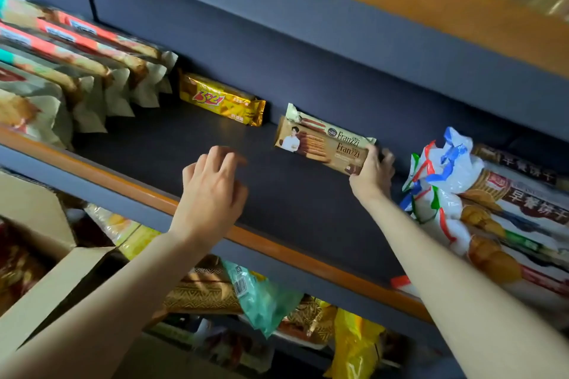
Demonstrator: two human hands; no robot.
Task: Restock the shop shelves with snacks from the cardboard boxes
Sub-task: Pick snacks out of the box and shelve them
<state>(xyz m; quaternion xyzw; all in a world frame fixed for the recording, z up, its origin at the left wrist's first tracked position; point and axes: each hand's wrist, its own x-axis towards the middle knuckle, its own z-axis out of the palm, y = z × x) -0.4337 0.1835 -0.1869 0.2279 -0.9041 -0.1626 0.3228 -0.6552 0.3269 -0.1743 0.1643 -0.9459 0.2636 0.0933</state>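
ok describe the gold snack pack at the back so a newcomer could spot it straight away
Look at the dark blue middle shelf with the orange front edge. Against its back wall, between the row of upright paper-ended packs and the brown Franzzi packs, lies the shiny gold foil biscuit pack, the only one marked 3+2 in red.

bare shelf middle, gold packet behind, stacked packs right

Both forearms are bare, with no sleeve in view. The left hand and right hand wear no gloves, rings or watch.

Head view, close, down onto shelf
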